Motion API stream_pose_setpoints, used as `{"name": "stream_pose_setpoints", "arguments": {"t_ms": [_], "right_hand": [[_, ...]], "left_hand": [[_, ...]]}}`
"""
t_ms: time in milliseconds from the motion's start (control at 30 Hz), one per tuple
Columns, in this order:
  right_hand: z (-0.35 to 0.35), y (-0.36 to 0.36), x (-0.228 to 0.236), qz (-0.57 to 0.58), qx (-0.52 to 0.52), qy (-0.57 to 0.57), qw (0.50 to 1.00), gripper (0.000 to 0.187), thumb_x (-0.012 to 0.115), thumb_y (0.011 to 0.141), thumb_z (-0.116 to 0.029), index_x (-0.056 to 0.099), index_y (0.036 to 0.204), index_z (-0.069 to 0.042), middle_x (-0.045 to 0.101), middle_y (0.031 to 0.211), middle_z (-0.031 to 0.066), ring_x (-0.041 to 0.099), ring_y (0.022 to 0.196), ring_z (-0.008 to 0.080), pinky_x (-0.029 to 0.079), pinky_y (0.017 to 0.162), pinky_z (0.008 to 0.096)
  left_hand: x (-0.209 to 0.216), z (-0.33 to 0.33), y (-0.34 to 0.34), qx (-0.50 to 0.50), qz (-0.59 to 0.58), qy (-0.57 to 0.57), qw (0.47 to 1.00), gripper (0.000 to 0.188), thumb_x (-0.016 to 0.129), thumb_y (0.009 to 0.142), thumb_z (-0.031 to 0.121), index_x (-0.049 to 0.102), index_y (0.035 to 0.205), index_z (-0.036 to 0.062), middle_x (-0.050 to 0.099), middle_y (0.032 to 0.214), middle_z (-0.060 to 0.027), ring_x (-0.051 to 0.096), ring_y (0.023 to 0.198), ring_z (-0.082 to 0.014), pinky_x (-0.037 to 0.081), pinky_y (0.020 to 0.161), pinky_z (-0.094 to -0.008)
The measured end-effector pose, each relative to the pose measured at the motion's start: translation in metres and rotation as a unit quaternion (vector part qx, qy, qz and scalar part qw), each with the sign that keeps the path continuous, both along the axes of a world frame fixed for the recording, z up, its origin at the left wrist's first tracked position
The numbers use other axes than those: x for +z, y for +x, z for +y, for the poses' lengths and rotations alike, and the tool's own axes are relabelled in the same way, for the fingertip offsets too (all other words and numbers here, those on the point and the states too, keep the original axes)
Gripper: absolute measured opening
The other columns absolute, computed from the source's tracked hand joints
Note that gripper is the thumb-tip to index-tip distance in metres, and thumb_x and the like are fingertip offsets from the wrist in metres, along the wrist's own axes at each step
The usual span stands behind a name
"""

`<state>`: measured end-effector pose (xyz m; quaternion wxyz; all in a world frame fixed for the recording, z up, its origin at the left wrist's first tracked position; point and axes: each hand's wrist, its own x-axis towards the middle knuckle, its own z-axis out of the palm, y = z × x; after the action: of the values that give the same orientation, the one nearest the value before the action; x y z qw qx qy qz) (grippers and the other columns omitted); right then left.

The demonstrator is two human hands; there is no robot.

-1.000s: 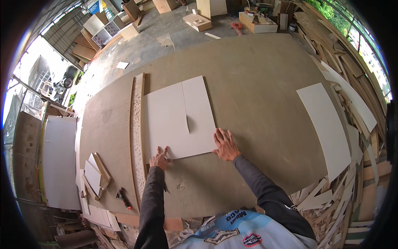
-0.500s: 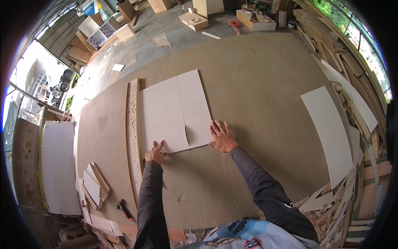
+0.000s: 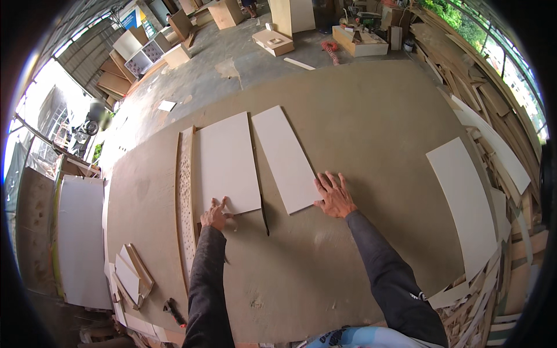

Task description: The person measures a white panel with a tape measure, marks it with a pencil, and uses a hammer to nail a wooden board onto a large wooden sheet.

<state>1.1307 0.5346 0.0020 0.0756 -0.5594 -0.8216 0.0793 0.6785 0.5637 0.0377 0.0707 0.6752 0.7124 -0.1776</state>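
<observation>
Two white boards lie on the large brown work surface [image 3: 383, 127], with a wedge-shaped gap between them. My left hand [image 3: 214, 214] rests on the near left corner of the wider white board [image 3: 226, 162], its fingers extended and apart. At the near right corner of the narrower white board [image 3: 284, 156], my right hand [image 3: 335, 197] lies with spread fingers touching the board's edge. A thin dark strip [image 3: 266, 220] sticks out by the wider board's near right corner; its kind is unclear. Along that board's left side runs a long wooden strip [image 3: 184, 197] with a speckled face.
Board scraps [image 3: 130, 272] and a dark tool with a red end [image 3: 173, 312] lie at the near left. Another white panel [image 3: 464, 203] sits at the right edge, beside piled wood offcuts [image 3: 487, 104]. Wooden boxes [image 3: 360, 43] stand on the floor beyond.
The narrower board has shifted right and turned away from the wider one, my right hand moving right with it. A gap has opened between them. My left hand stays on the wider board.
</observation>
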Motion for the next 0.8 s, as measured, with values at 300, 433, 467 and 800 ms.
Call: {"name": "stream_pose_setpoints", "arguments": {"t_ms": [300, 433, 467, 800], "right_hand": [[-0.013, 0.006, -0.011, 0.003, -0.056, 0.018, 0.998, 0.080, 0.058, 0.094, -0.054, 0.041, 0.153, -0.003, 0.028, 0.163, 0.0242, 0.027, 0.151, 0.0385, 0.019, 0.121, 0.0626], [-0.027, -0.040, 0.001, 0.087, -0.088, -0.025, 0.992, 0.093, 0.059, 0.088, -0.064, 0.038, 0.155, -0.003, 0.021, 0.164, 0.0288, 0.022, 0.151, 0.0453, 0.019, 0.120, 0.0648], [-0.031, -0.053, 0.009, 0.100, -0.091, -0.043, 0.990, 0.097, 0.060, 0.087, -0.067, 0.036, 0.156, -0.003, 0.019, 0.164, 0.0297, 0.020, 0.151, 0.0472, 0.019, 0.119, 0.0655], [-0.078, -0.058, 0.007, 0.095, -0.238, -0.040, 0.966, 0.106, 0.073, 0.077, -0.062, 0.034, 0.157, -0.005, 0.016, 0.164, 0.0311, 0.016, 0.151, 0.0501, 0.023, 0.117, 0.0654]], "left_hand": [[-0.022, 0.023, 0.011, 0.133, -0.047, 0.113, 0.984, 0.069, 0.063, 0.096, 0.047, 0.040, 0.157, 0.0241, 0.052, 0.143, -0.0241, 0.065, 0.118, -0.0396, 0.053, 0.096, -0.0472], [-0.019, -0.045, 0.012, 0.128, -0.109, 0.235, 0.957, 0.063, 0.062, 0.098, 0.034, 0.044, 0.153, 0.0105, 0.053, 0.142, -0.0234, 0.064, 0.115, -0.0415, 0.051, 0.097, -0.0495], [-0.014, -0.070, 0.012, 0.134, -0.129, 0.257, 0.949, 0.061, 0.062, 0.098, 0.031, 0.044, 0.152, 0.0075, 0.053, 0.143, -0.0234, 0.063, 0.115, -0.0419, 0.050, 0.098, -0.0500], [0.004, -0.391, 0.044, 0.401, -0.293, 0.259, 0.829, 0.051, 0.066, 0.090, 0.024, 0.063, 0.131, -0.0079, 0.066, 0.126, -0.0298, 0.067, 0.114, -0.0399, 0.049, 0.100, -0.0443]]}}
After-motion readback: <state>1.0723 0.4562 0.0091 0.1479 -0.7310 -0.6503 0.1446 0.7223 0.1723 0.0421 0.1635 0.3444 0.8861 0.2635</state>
